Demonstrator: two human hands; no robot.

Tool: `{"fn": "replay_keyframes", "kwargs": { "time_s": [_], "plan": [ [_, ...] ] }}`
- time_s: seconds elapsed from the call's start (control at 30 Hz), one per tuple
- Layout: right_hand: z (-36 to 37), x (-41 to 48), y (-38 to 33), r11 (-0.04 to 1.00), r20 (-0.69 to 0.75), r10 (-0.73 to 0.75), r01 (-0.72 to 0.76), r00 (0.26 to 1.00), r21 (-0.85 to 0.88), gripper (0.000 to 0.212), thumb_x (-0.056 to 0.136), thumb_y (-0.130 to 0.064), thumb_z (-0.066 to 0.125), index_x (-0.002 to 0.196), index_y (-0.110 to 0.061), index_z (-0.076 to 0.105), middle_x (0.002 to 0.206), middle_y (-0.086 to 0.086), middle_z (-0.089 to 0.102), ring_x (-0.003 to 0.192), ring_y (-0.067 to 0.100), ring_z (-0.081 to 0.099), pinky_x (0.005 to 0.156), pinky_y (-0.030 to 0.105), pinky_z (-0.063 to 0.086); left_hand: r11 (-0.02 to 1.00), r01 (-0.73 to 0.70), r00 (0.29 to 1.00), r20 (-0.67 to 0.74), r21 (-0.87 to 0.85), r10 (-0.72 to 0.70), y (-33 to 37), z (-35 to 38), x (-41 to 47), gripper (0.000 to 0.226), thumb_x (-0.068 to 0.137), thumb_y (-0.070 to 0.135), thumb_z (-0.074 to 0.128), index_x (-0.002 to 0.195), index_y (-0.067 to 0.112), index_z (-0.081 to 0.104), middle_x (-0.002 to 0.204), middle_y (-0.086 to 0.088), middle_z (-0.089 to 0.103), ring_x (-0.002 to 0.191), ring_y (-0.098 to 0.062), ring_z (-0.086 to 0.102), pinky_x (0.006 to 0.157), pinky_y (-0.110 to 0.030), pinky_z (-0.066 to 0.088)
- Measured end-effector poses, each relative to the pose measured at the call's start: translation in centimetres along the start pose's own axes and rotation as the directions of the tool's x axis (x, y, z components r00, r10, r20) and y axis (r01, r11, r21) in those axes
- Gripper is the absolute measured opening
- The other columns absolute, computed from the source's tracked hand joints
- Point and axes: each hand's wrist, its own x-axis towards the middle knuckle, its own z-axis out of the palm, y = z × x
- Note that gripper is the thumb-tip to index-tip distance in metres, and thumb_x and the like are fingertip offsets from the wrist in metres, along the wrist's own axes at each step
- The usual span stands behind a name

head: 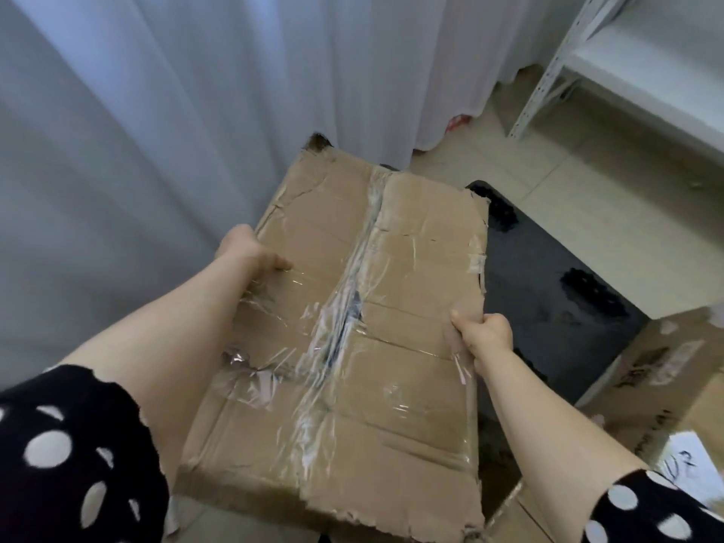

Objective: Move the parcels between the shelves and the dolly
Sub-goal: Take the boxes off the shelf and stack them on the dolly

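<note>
Head view
Parcel [352, 327]: a worn brown carton with crinkled clear tape down its middle seam, held in the air between both hands, above the dolly and the floor.
Left grip [250, 248]: closed on the parcel's left edge, thumb on the top face; the fingers are hidden below the carton.
Right grip [485, 335]: closed on the parcel's right edge, thumb and knuckles showing; the fingertips are hidden under the board.
Sleeves [70, 452]: black with white dots, cut off by the lower corners.
Dolly [548, 299]: a black glossy platform on the floor, right of and below the parcel; its near left part is hidden by the carton.
Shelves [611, 60]: a white metal rack at top right, cut off by the frame; one bare board shows.
Boxes [666, 389]: more cartons at lower right, partly out of frame; their labels are too blurred to read.
Curtain [196, 92]: white folds filling the left and top.
Red scrap [458, 121]: by the curtain hem, too small to tell.
</note>
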Motion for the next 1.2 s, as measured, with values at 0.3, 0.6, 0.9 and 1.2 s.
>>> {"fn": "replay_keyframes", "kwargs": {
  "time_s": [0.3,0.6,0.9,1.2],
  "plan": [
    [4.2,6.1,7.6,0.957,0.008,0.185,-0.182,0.983,0.226,0.041,0.08,-0.015,0.075,0.115,-0.001,0.06,0.108,0.013,0.066,0.095,0.03,0.063,0.088,0.04,0.053,0.997,-0.051,0.997,0.065,0.064,0.047,1.7,9.5,6.8,0.074,0.06,0.03,0.089,0.117,0.007,0.048,0.113,-0.012,0.057,0.107,-0.034,0.056,0.083,-0.037,0.048],
    [7.6,11.7,14.9,0.913,-0.152,0.261,-0.193,0.953,0.359,0.057,0.076,-0.017,0.077,0.127,-0.007,0.054,0.12,0.012,0.064,0.107,0.029,0.062,0.097,0.047,0.05,0.982,-0.098,0.993,0.083,0.164,0.085,2.2,19.8,12.2,0.084,0.06,0.035,0.087,0.127,0.01,0.042,0.127,-0.015,0.052,0.119,-0.033,0.05,0.097,-0.039,0.044],
    [9.3,14.2,15.5,0.94,-0.117,0.264,-0.229,0.957,0.252,0.075,0.077,-0.02,0.077,0.141,-0.009,0.038,0.141,0.012,0.042,0.116,0.035,0.053,0.099,0.05,0.046,0.927,-0.134,0.991,0.032,0.351,0.132,1.4,23.7,13.5,0.113,0.077,0.028,0.077,0.152,0.012,-0.005,0.16,-0.012,0.005,0.147,-0.025,0.005,0.117,-0.047,-0.002],
    [10.4,14.4,14.5,0.951,-0.077,0.272,-0.256,0.959,0.172,0.087,0.087,-0.021,0.068,0.151,-0.007,0.01,0.15,0.019,0.029,0.134,0.036,0.037,0.111,0.047,0.033,0.914,0.327,0.94,-0.183,0.242,-0.288,-5.4,21.5,9.0,0.092,0.085,0.049,0.048,0.153,0.013,-0.002,0.16,-0.002,-0.012,0.146,-0.026,-0.017,0.107,-0.066,-0.011]
  ]
}}
